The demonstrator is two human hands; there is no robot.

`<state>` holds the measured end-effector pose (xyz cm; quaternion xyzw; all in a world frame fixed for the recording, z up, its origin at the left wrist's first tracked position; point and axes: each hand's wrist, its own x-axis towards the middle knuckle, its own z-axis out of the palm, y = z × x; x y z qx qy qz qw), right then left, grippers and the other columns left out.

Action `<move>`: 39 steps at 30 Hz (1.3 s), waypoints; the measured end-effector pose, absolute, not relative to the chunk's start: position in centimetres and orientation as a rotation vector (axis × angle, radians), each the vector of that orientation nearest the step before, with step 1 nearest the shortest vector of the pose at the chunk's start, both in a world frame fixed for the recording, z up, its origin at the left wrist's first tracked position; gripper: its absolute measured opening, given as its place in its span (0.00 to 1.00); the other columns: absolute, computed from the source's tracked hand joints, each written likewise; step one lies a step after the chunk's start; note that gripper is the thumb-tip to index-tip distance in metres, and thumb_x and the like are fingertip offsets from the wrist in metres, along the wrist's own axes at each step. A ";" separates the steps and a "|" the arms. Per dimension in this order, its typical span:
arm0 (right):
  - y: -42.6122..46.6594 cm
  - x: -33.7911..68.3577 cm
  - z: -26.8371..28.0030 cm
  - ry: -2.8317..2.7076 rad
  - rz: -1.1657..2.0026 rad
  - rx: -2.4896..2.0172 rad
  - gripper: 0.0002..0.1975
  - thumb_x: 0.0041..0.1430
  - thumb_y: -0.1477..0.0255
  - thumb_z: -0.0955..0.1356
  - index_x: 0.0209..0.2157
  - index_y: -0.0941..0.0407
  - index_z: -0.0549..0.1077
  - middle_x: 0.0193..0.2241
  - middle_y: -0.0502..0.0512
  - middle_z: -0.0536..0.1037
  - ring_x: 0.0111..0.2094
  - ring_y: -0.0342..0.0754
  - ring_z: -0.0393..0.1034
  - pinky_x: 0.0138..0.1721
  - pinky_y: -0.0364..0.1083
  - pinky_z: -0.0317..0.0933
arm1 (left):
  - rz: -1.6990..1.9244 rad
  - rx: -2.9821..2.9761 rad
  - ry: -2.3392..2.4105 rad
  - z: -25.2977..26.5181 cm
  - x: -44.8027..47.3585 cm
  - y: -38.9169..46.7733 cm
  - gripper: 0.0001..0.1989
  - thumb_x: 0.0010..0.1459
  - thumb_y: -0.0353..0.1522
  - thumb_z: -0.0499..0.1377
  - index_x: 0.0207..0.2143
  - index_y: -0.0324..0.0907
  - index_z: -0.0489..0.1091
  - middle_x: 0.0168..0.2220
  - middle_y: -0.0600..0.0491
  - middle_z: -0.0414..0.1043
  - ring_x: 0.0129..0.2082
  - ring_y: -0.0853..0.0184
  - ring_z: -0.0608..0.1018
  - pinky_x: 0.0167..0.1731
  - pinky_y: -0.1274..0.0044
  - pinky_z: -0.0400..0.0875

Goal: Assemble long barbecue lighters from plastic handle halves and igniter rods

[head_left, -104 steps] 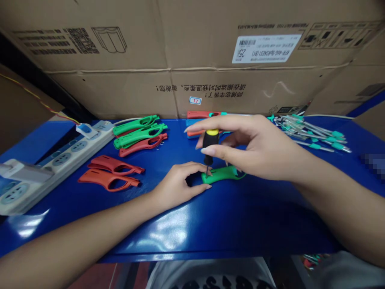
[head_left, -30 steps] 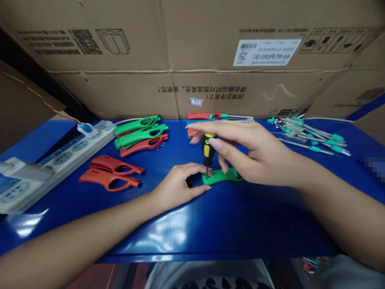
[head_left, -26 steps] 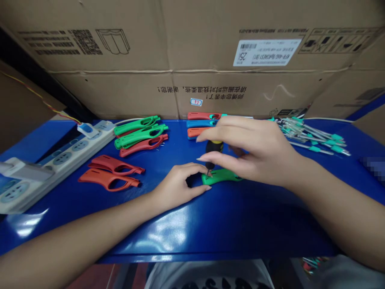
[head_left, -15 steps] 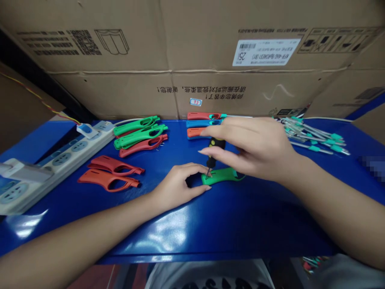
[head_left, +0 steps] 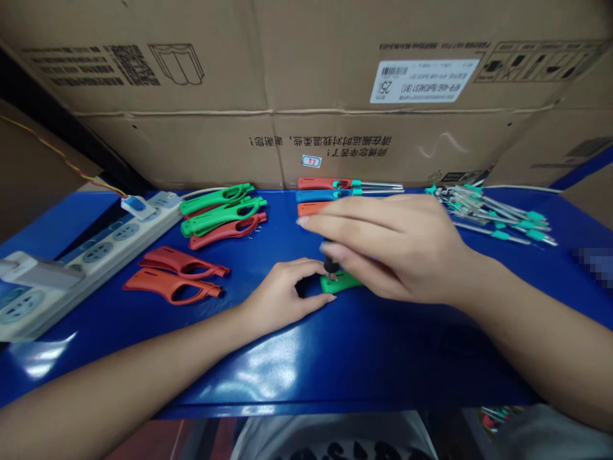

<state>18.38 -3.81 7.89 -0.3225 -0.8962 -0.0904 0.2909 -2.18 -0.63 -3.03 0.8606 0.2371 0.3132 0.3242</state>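
Note:
A green lighter (head_left: 345,281) lies on the blue table, partly covered by my right hand. Thumb and fingers of my left hand (head_left: 287,294) grip its left end. My right hand (head_left: 397,246) is closed around a small black screwdriver (head_left: 330,264), which stands nearly upright with its tip on the left end of the green lighter. Most of the screwdriver's handle is hidden in my fingers. Just behind that hand lie a red lighter (head_left: 316,183), a blue lighter (head_left: 313,195) and an orange lighter (head_left: 311,209), the first two with metal tubes showing.
Green lighter shells (head_left: 215,220) and orange-red shells (head_left: 165,284) lie at left beside a white power strip (head_left: 110,252) with plugs in it. Several metal tubes with teal ends (head_left: 500,214) are heaped at right. A cardboard box (head_left: 215,144) walls off the back.
My right hand has turned and closed further over the screwdriver, covering more of its handle and more of the green lighter. My left hand has stayed in place.

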 end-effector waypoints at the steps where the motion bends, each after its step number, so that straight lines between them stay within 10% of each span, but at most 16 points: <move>1: -3.8 18.3 8.0 -2.396 -0.168 -0.851 0.17 0.72 0.69 0.59 0.54 0.53 0.74 0.50 0.54 0.80 0.46 0.47 0.76 0.45 0.46 0.70 | 0.815 2.259 0.627 -3.0 -2.2 -0.6 0.11 0.57 0.32 0.68 0.43 0.41 0.76 0.43 0.52 0.81 0.43 0.64 0.82 0.47 0.75 0.75; 9: -3.5 19.0 8.2 -2.416 -0.324 -0.923 0.17 0.69 0.60 0.65 0.45 0.56 0.78 0.38 0.55 0.83 0.37 0.47 0.77 0.36 0.43 0.67 | 0.825 2.262 0.605 -3.0 -2.2 -0.5 0.12 0.56 0.30 0.69 0.44 0.41 0.76 0.43 0.52 0.81 0.44 0.65 0.82 0.49 0.75 0.75; 14: -3.3 19.0 8.3 -2.410 0.062 -0.876 0.19 0.71 0.74 0.58 0.57 0.54 0.71 0.51 0.55 0.79 0.48 0.47 0.76 0.45 0.45 0.69 | 0.769 2.241 0.639 -2.5 -2.2 -0.7 0.12 0.57 0.31 0.69 0.44 0.42 0.76 0.43 0.52 0.81 0.44 0.64 0.82 0.49 0.74 0.75; 21: -3.9 18.8 9.2 -2.425 0.217 -0.751 0.11 0.68 0.75 0.65 0.49 0.55 0.75 0.46 0.53 0.81 0.49 0.46 0.75 0.52 0.45 0.66 | 0.795 2.281 0.638 -2.8 -2.2 -0.8 0.10 0.58 0.31 0.67 0.43 0.42 0.76 0.41 0.53 0.81 0.42 0.63 0.82 0.45 0.73 0.76; 34: -5.9 16.3 8.8 -2.221 -0.360 -1.407 0.12 0.65 0.63 0.68 0.32 0.57 0.73 0.26 0.53 0.76 0.26 0.47 0.69 0.27 0.45 0.52 | 0.782 2.200 0.671 -2.4 -1.7 -1.1 0.11 0.57 0.30 0.67 0.43 0.41 0.76 0.43 0.50 0.81 0.43 0.61 0.82 0.45 0.71 0.75; 39: -4.5 17.1 8.5 -2.189 -0.220 -1.350 0.15 0.69 0.65 0.64 0.41 0.60 0.77 0.33 0.57 0.80 0.30 0.47 0.73 0.29 0.44 0.56 | 0.781 2.216 0.697 -2.3 -1.7 -1.1 0.11 0.55 0.29 0.69 0.42 0.41 0.75 0.42 0.51 0.81 0.42 0.63 0.82 0.47 0.72 0.75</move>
